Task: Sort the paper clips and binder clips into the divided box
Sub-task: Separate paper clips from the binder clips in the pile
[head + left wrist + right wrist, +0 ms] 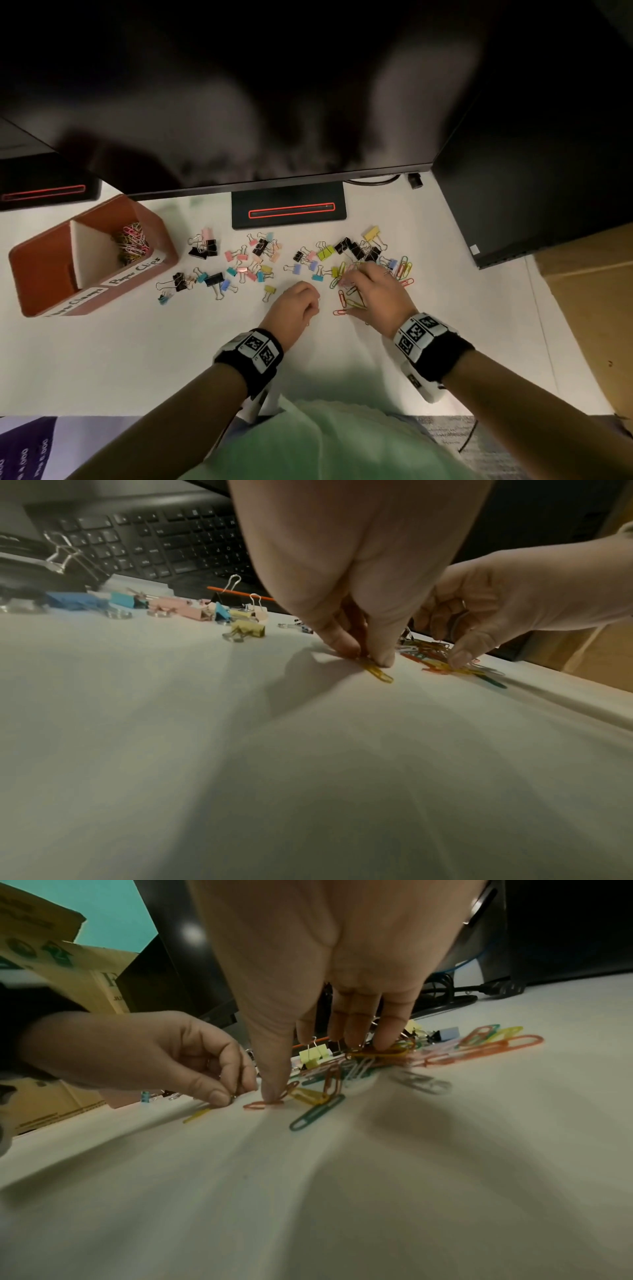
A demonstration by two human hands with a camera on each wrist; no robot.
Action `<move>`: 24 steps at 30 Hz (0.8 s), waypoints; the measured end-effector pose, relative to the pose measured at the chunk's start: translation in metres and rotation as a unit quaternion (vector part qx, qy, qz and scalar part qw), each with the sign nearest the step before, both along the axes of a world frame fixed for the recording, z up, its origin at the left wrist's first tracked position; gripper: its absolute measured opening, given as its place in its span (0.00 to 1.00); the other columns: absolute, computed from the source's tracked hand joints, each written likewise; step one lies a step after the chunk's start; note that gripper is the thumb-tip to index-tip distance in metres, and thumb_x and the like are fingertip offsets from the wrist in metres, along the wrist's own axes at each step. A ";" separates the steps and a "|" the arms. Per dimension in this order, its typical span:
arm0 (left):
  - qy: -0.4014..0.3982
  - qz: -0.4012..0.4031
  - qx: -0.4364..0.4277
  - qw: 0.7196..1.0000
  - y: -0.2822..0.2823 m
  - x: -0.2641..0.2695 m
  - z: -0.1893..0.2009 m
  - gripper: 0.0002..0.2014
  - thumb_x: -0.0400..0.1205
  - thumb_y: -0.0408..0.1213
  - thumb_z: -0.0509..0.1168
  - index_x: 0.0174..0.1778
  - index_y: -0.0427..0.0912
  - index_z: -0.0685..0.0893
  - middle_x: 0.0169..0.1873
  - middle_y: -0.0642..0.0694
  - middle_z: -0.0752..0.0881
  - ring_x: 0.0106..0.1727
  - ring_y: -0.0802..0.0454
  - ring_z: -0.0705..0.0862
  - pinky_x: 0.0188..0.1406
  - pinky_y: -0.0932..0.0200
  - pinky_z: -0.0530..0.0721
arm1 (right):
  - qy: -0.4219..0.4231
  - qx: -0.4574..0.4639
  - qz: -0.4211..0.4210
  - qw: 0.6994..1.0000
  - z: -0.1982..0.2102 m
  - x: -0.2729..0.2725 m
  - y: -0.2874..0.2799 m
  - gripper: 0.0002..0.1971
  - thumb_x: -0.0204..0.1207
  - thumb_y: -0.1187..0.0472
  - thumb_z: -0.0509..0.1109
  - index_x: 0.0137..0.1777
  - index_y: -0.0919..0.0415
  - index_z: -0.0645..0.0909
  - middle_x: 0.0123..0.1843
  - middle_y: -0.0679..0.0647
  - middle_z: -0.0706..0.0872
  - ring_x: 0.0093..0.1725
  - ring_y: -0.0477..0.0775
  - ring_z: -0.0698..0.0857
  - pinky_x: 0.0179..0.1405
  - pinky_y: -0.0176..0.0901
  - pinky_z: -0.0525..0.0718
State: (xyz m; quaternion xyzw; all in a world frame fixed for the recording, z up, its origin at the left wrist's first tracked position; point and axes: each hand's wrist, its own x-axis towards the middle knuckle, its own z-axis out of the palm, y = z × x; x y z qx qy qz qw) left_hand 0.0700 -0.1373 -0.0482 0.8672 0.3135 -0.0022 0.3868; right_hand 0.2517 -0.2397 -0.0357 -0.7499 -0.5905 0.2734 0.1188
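Left wrist view: our left hand (pixel 346 593) pinches a yellow paper clip (pixel 378 672) against the white desk (pixel 308 764), thumb and forefinger curled on it. Our right hand (pixel 329 969), just to its right, spreads straight fingers (pixel 387 1031) and thumb down on the loose pile of paper clips (pixel 363 1066), pressing rather than grasping. Binder clips (pixel 239 260) lie scattered farther off and to the left. At far left stands the divided box (pixel 44 267), paper clips already in its farther compartment, under the monitor (pixel 274 102).
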 end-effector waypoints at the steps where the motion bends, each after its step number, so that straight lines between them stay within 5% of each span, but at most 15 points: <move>1: -0.004 0.005 -0.007 1.000 0.001 0.001 0.001 0.03 0.77 0.27 0.65 0.40 0.38 0.80 0.45 0.45 0.82 0.45 0.51 0.81 0.46 0.59 0.81 | -0.018 -0.011 0.013 1.000 0.001 0.000 0.004 0.33 0.65 0.50 0.78 0.70 0.51 0.72 0.67 0.54 0.73 0.65 0.58 0.75 0.64 0.53 0.79; 5: 0.008 0.009 -0.017 1.000 0.005 0.005 0.004 0.03 0.77 0.27 0.65 0.45 0.37 0.81 0.40 0.46 0.81 0.41 0.52 0.79 0.41 0.65 0.78 | -0.038 -0.057 0.048 0.997 0.002 0.002 0.017 0.30 0.71 0.48 0.73 0.73 0.54 0.71 0.69 0.55 0.73 0.66 0.58 0.73 0.65 0.51 0.77; 11: 0.028 0.006 -0.003 1.000 0.008 0.007 0.001 0.06 0.79 0.28 0.64 0.50 0.39 0.82 0.39 0.49 0.80 0.43 0.56 0.77 0.43 0.68 0.75 | -0.041 -0.008 0.067 0.997 -0.002 0.005 0.018 0.09 0.74 0.58 0.72 0.52 0.58 0.87 0.48 0.55 0.87 0.51 0.60 0.84 0.52 0.56 0.84; 18: 0.063 -0.046 0.054 0.995 0.009 0.008 -0.002 0.06 0.81 0.33 0.61 0.46 0.38 0.84 0.46 0.42 0.80 0.53 0.48 0.74 0.52 0.57 0.74 | -0.078 -0.062 0.115 0.988 0.007 0.004 0.029 0.13 0.81 0.53 0.62 0.60 0.53 0.83 0.59 0.52 0.82 0.62 0.56 0.77 0.62 0.48 0.69; 24: 0.015 -0.034 0.073 0.997 0.013 0.001 0.005 0.02 0.78 0.31 0.65 0.42 0.40 0.82 0.39 0.46 0.82 0.46 0.48 0.76 0.45 0.57 0.75 | -0.087 -0.054 0.140 0.985 0.008 0.006 0.033 0.13 0.82 0.54 0.59 0.57 0.52 0.83 0.55 0.50 0.86 0.59 0.55 0.79 0.58 0.46 0.66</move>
